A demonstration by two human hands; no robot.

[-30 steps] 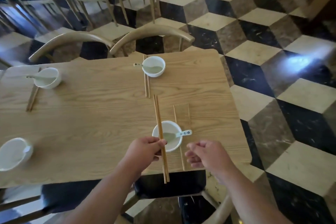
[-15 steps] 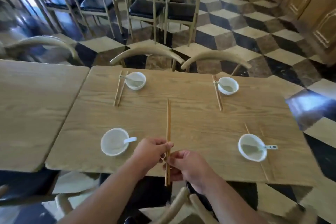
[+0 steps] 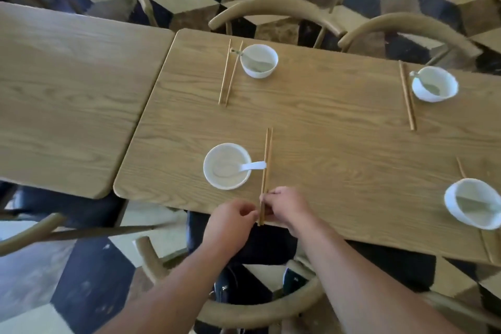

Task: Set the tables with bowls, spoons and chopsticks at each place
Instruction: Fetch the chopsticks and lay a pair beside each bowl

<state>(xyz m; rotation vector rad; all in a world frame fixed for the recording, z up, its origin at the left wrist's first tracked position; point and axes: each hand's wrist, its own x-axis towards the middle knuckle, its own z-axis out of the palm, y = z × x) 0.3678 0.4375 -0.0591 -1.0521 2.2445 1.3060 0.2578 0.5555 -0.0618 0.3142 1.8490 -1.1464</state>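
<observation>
The chopsticks (image 3: 266, 171) are pinched at their near ends by the right hand (image 3: 284, 207) and left hand (image 3: 233, 218) — laid just right of the bowl (image 3: 227, 166), touching its spoon (image 3: 253, 166). A careless release could nudge the spoon or leave the pair overhanging the table (image 3: 339, 149) edge.

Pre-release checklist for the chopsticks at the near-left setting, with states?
1. Chopsticks beside near-left bowl, on its right: ok.
2. Pair together and parallel: ok.
3. Near ends on the table: not ok, they overhang the near edge.
4. Clear of the spoon: not ok, its handle tip reaches them.
5. Left hand and right hand both at the near ends: ok.
6. Lying flat on the wood: cannot tell.
</observation>
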